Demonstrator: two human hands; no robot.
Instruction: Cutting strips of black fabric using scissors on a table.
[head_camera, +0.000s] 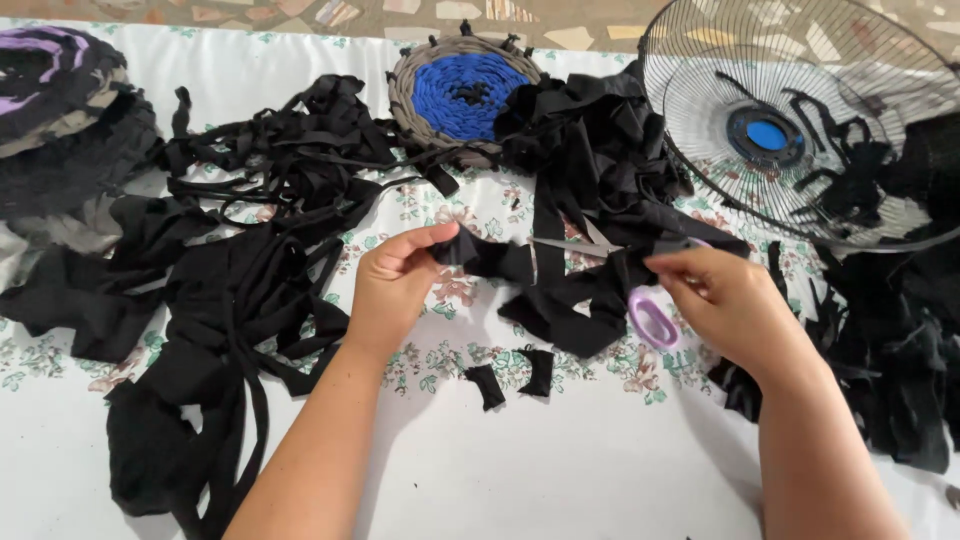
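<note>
Scissors (640, 300) with lilac handles sit gripped in your right hand (725, 300), blades open toward the black fabric strip (490, 257) your left hand (392, 285) pinches taut above the floral tablecloth (560, 470), two cut scraps (512, 378) below.

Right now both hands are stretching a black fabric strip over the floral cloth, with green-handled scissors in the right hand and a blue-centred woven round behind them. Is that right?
Not quite: the scissors have lilac handles, not green, as the head view shows. The rest holds: the left hand and right hand stretch the black fabric strip over the floral cloth, with the blue-centred woven round behind.
</note>
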